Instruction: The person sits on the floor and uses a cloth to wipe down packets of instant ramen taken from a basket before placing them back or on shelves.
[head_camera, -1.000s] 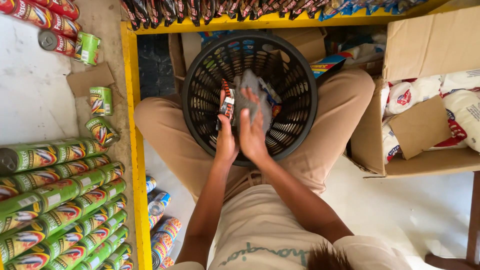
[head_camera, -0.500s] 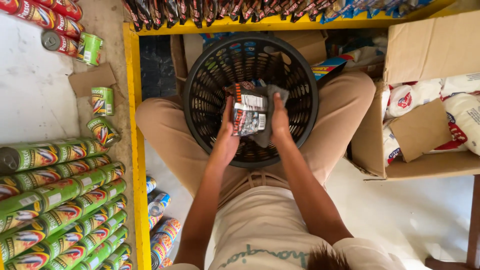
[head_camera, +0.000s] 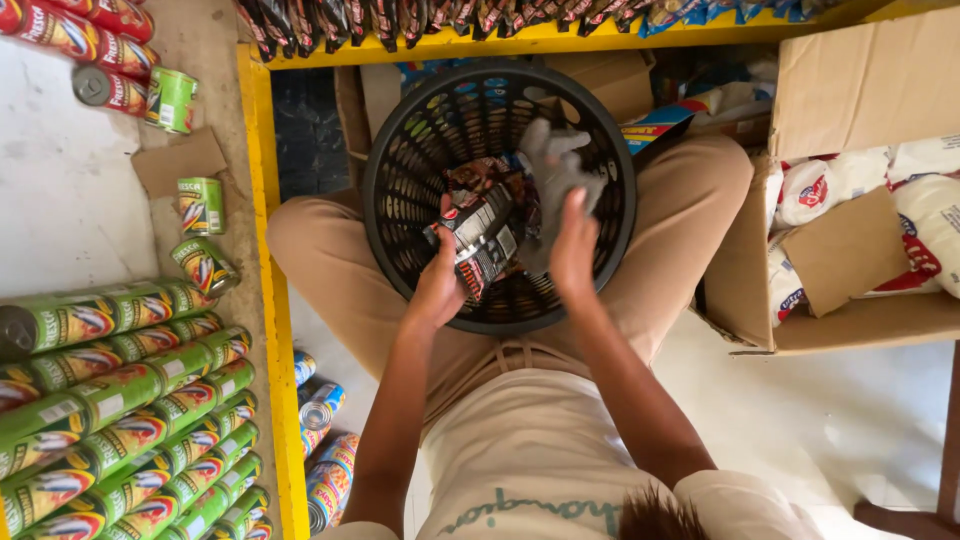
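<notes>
Left hand (head_camera: 437, 290) grips a dark packet (head_camera: 482, 238) over the black basket (head_camera: 400, 200); right hand (head_camera: 573, 245) is open, touching grey wrapping (head_camera: 555, 165) (green cans (head_camera: 110, 380) stacked left).

The round black plastic lattice basket (head_camera: 400, 200) looks matt. Inside it, by the left hand (head_camera: 437, 290), the dark sachets (head_camera: 485, 240) are glossy foil-like film. Right of the right hand (head_camera: 573, 250), the brown cardboard box (head_camera: 850, 80) is dull, rough paper. Far left, green cans (head_camera: 120, 400) shine with smooth labels.
</notes>
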